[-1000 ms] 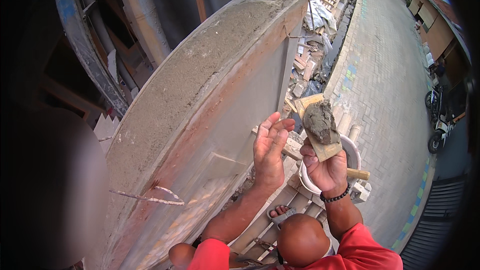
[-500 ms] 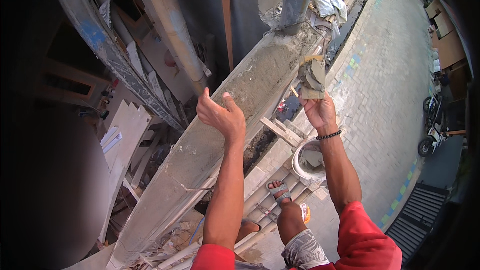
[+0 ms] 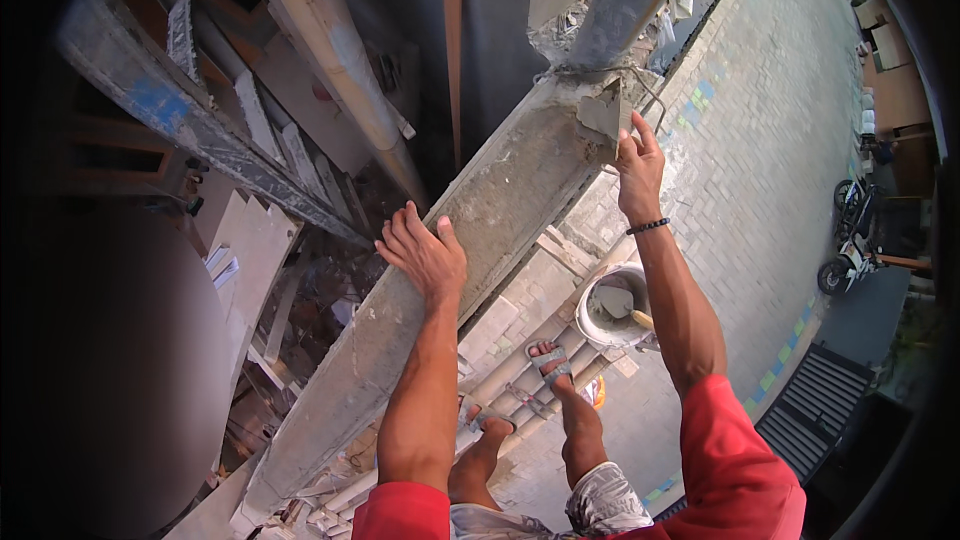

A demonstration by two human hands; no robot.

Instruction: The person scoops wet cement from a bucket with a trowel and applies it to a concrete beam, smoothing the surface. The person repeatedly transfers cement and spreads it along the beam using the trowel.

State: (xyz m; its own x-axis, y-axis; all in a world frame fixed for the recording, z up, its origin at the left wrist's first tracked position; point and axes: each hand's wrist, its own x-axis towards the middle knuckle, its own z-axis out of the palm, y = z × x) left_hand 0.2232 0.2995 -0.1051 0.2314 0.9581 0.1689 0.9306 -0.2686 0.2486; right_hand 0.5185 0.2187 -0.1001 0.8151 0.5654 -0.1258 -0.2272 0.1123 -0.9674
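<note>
My right hand point(image 3: 642, 165) grips a small wooden board point(image 3: 622, 120), now tilted up on edge, with wet grey mortar point(image 3: 600, 115) on its left face. It is at the far end of a long concrete beam point(image 3: 515, 175), close to the foot of a grey post point(image 3: 625, 10). The hand partly hides the board's near edge. Over the beam's left edge lies my left hand point(image 3: 428, 255), palm down with fingers spread and nothing in it. Whether its fingertips press on the edge, I cannot tell.
Below the beam, a white bucket point(image 3: 583, 328) holds mortar and a trowel point(image 3: 641, 320). My sandalled feet stand on bamboo poles point(image 3: 590, 365). A thick pole point(image 3: 345, 50) leans at the left above a cluttered drop. A paved lane point(image 3: 760, 160) with parked motorbikes point(image 3: 850, 240) runs along the right.
My right hand has moved farther away and tipped the board from flat to upright, toward the beam's far end. My left hand has lowered leftward to the beam's edge. The view has shifted.
</note>
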